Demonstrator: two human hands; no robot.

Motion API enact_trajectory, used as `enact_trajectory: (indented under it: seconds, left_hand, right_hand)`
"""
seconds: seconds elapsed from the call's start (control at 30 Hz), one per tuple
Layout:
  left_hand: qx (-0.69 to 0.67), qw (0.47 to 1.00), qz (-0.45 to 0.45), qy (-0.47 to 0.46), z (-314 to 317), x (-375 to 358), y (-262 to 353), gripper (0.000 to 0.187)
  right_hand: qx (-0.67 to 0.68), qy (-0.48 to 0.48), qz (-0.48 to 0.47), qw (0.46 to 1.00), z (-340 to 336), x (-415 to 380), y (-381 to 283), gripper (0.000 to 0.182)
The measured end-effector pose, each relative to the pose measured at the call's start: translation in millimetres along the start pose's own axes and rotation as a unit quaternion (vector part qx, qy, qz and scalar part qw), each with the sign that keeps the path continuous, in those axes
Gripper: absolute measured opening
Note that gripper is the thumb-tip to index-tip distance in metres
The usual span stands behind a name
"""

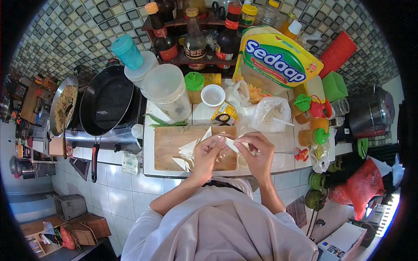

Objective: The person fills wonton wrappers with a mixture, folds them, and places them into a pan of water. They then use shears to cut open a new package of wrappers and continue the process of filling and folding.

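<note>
My left hand (207, 155) and my right hand (260, 153) are close together over the right part of a wooden cutting board (167, 137). Both sets of fingertips pinch a pale, thin pastry wrapper (231, 144), stretched between them. Whether anything is inside its fold cannot be seen. Several pale triangular pastry pieces (187, 150) lie on the board, partly behind my left hand. Just beyond the board's far edge are black-handled scissors (223, 118) on a yellow packet, near a white plastic tub (213, 95).
On the left, a black frying pan (106, 102) rests on the stove, beside a wok (56, 117) of brown crumbly food. Tall plastic containers (167, 93), a Sedaap pouch (278, 56) and a plastic bag (272, 114) stand behind the board. Sauce bottles (195, 43) fill a rack.
</note>
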State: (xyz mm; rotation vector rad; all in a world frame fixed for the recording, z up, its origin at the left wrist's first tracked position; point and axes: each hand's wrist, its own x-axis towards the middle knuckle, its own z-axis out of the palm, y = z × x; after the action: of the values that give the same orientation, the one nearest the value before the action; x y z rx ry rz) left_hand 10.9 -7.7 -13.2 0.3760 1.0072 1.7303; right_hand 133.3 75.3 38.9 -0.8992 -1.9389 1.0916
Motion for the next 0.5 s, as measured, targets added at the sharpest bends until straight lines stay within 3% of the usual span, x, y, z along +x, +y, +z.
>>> enact_trajectory:
  seconds: [0.4,0.5]
  left_hand:
    - [-0.009,1.000,-0.006,-0.001,1.8,0.1,1.7,0.028]
    - [-0.067,0.996,-0.023,-0.061,1.8,-3.4,-0.4,0.025]
  right_hand:
    - [0.029,-0.002,0.022,0.999,-1.0,-1.2,4.2,0.008]
    - [0.068,0.020,0.054,0.996,1.9,-3.5,10.1,0.007]
